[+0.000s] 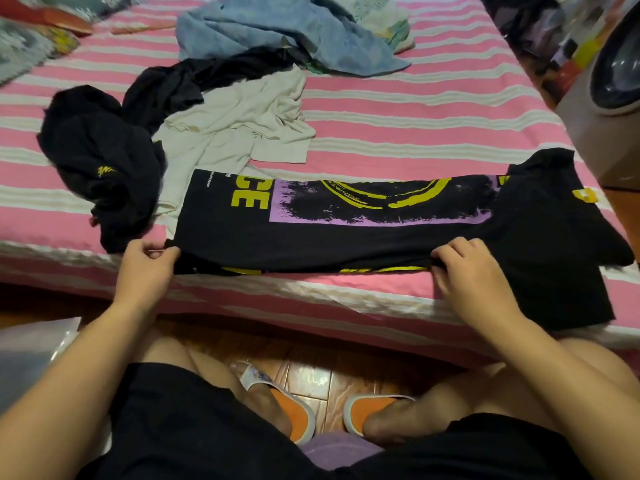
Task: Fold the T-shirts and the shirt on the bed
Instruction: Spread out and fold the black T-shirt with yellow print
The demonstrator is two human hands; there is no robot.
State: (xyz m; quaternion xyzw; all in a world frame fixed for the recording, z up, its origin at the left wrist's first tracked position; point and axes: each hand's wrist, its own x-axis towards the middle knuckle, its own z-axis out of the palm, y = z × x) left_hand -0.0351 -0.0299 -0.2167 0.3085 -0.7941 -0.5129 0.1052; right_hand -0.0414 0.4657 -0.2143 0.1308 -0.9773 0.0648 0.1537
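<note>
Both hands, the left [145, 263] and the right [462, 268], pinch the near edge of the black printed cotton T-shirt [311, 233], stretched flat along the front of the pink-and-white striped bed [415, 133], apparently to keep the fold line straight before turning it over.

matt cloth T-shirt [311, 237], glossy wood floor [311, 372]

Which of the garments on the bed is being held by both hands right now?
The black T-shirt with the yellow and purple print, lying flat at the bed's near edge; the other clothes sit crumpled and untouched behind it.
</note>
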